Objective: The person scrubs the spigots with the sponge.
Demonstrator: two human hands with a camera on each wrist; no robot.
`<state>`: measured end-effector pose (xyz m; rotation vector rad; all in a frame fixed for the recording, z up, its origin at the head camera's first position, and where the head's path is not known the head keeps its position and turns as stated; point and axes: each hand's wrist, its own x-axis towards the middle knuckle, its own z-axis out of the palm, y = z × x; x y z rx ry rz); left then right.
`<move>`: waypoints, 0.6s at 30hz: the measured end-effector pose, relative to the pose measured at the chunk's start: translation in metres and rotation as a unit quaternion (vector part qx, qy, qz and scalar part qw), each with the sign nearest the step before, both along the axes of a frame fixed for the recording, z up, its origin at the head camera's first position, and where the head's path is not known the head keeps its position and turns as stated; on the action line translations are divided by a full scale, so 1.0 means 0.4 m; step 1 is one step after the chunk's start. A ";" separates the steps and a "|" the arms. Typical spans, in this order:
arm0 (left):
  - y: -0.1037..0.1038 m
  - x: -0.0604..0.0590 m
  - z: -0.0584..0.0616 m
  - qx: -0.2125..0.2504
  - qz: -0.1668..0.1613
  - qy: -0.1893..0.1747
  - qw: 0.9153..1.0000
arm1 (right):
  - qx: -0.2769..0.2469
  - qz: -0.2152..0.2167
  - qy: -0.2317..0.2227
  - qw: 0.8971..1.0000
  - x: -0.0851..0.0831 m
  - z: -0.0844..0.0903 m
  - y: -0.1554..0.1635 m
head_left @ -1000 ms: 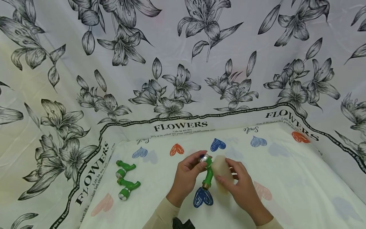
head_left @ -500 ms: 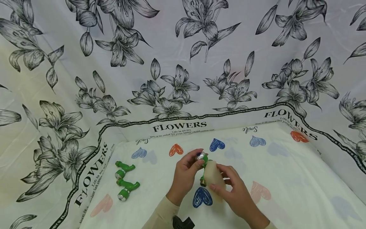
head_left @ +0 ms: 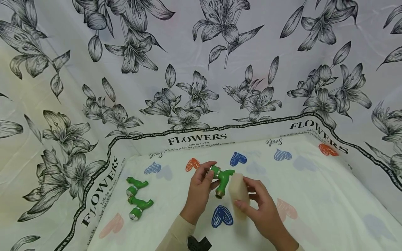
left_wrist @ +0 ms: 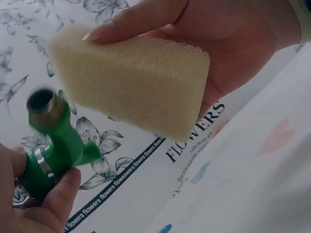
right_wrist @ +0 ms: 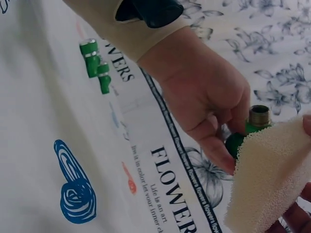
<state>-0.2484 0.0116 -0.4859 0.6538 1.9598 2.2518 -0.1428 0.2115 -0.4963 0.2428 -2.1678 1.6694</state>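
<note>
In the head view my left hand [head_left: 199, 191] holds a green water tap [head_left: 223, 181] by its round capped end, between thumb and fingers. The tap's brass-coloured threaded end points down toward me. My right hand [head_left: 263, 205] grips a cream block of sponge [head_left: 238, 191], thumb on the near side and fingers behind. A gap separates sponge and tap [left_wrist: 58, 136] in the left wrist view. From the right wrist, the sponge [right_wrist: 267, 179] hides part of the tap [right_wrist: 258, 116].
Two more green taps, one nearer [head_left: 140, 207] and one farther [head_left: 136, 184], lie close together at the left of the white heart-print cloth [head_left: 314, 195]. Behind rises a hanging sheet [head_left: 188, 52] printed with flowers.
The sponge moved left across the front of the tap, then back a little to the right. My left hand has turned the tap, so its silver cap no longer faces the head camera.
</note>
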 end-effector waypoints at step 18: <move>-0.003 0.008 -0.009 0.071 -0.066 -0.067 0.993 | 0.012 0.010 0.041 0.999 -0.006 0.009 0.002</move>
